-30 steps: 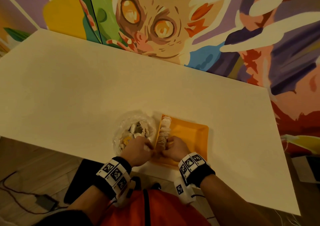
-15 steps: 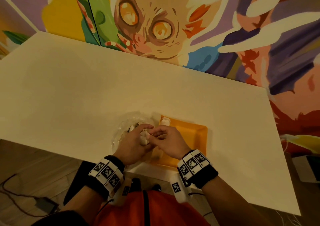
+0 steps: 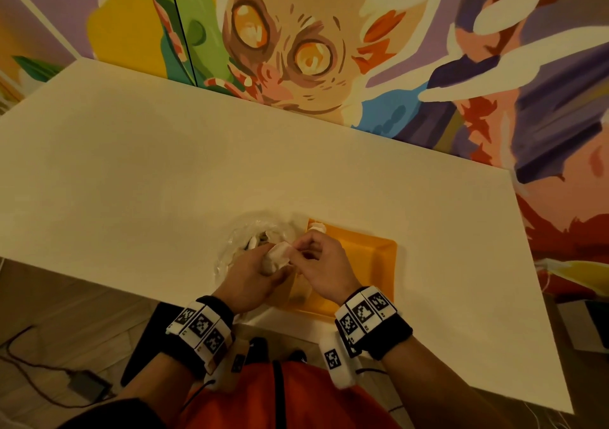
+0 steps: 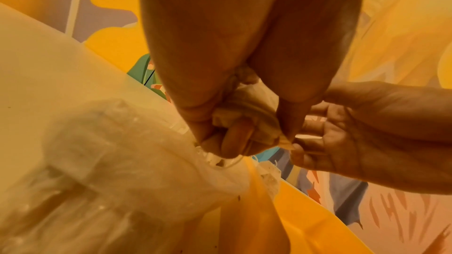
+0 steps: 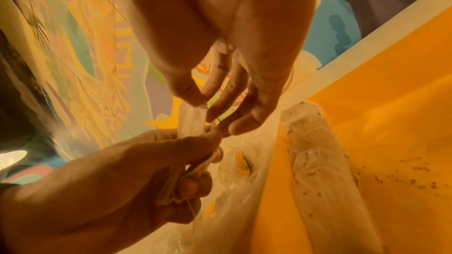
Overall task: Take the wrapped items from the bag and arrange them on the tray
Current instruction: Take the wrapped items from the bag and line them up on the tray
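Left hand (image 3: pixel 252 272) is gripping 1 wrapped item (image 3: pixel 279 254) above the bag (image 3: pixel 230 247); right hand (image 3: pixel 321 264) is pinching its edge, beside the tray (image 3: pixel 379 264).

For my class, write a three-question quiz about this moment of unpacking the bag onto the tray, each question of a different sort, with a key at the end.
1. True or false: the left hand holds a bunch of wrapped items.
2. Multiple choice: the clear plastic bag lies on which side of the orange tray, as the person sees it? A) left B) right C) on top of it
3. Short answer: what is the right hand doing?

Key
1. True.
2. A.
3. Its thumb and fingers pinch one wrapped item at the top of the bunch in the left hand.
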`<state>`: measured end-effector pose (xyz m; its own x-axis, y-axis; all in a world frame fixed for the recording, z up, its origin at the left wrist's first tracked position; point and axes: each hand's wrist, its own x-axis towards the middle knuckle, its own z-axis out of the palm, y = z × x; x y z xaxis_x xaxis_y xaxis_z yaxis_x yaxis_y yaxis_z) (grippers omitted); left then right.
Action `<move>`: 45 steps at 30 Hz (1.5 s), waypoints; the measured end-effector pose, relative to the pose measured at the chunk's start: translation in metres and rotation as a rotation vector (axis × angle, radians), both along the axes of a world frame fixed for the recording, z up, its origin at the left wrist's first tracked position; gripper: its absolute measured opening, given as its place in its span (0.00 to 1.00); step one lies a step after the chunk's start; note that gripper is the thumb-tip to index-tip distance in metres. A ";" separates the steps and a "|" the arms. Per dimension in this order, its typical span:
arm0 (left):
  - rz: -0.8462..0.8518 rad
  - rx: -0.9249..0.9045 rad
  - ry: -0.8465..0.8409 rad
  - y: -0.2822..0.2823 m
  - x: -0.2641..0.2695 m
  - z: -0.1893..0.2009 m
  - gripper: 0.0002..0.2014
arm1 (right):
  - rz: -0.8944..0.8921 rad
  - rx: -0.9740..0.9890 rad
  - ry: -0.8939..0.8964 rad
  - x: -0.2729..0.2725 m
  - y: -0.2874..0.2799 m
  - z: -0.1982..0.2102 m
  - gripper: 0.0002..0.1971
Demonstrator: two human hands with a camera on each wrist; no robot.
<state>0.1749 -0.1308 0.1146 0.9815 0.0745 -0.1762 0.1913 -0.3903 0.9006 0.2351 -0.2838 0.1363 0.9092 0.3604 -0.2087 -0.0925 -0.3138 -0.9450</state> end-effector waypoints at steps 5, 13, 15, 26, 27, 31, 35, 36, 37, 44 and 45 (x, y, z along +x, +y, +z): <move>0.044 -0.082 0.071 0.002 0.001 0.005 0.04 | -0.077 0.097 0.012 0.006 -0.006 0.009 0.07; 0.072 -0.093 0.004 0.005 0.003 0.022 0.14 | 0.014 0.060 -0.092 0.011 -0.018 0.010 0.03; 0.081 -0.052 -0.066 0.003 0.005 0.022 0.09 | 0.049 0.038 -0.103 0.009 -0.019 0.007 0.03; 0.118 0.005 -0.044 -0.005 0.003 0.015 0.03 | 0.131 -0.091 -0.023 0.000 -0.030 -0.010 0.04; 0.111 0.025 -0.020 -0.004 0.003 0.014 0.02 | 0.129 -0.129 -0.015 0.001 -0.032 -0.013 0.04; 0.077 0.135 0.069 -0.002 0.003 0.010 0.03 | 0.225 -0.423 0.048 0.006 -0.044 -0.027 0.11; 0.007 0.239 0.153 -0.010 0.003 0.012 0.05 | 0.277 -0.566 0.140 0.003 -0.044 -0.038 0.11; -0.018 0.269 0.175 -0.012 0.003 0.012 0.06 | 0.285 -0.599 0.149 0.003 -0.042 -0.039 0.09; -0.042 0.301 0.200 -0.014 0.003 0.011 0.07 | 0.292 -0.619 0.162 0.002 -0.040 -0.040 0.06; -0.086 0.327 0.320 -0.023 0.003 0.001 0.09 | 0.304 -0.775 0.130 -0.001 -0.023 -0.049 0.07; -0.090 0.344 0.325 -0.023 0.003 -0.001 0.10 | 0.302 -0.788 0.125 -0.001 -0.022 -0.049 0.06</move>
